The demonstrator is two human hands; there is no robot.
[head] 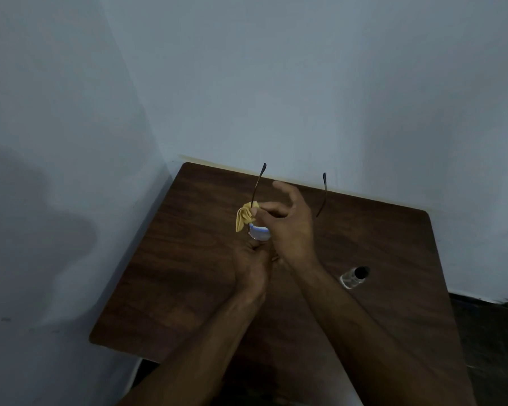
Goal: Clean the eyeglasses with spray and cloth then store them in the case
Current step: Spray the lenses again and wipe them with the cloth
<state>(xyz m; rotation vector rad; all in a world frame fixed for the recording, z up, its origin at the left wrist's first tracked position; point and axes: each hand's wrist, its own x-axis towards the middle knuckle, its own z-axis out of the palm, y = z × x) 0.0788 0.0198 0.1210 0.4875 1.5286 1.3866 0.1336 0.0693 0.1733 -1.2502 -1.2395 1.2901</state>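
Looks like you're in a plain room at home or maybe a small office, hard to say which. You've got a dark wood-grain table (188, 273) shoved into the corner of bare, pale blue-grey walls (276, 83), with dark flooring (487, 332) showing on the right. The lighting is pretty dim.

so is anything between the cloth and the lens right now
Nothing visible. The right hand pinches the yellow cloth right against the lens of the eyeglasses, which the left hand holds from below.
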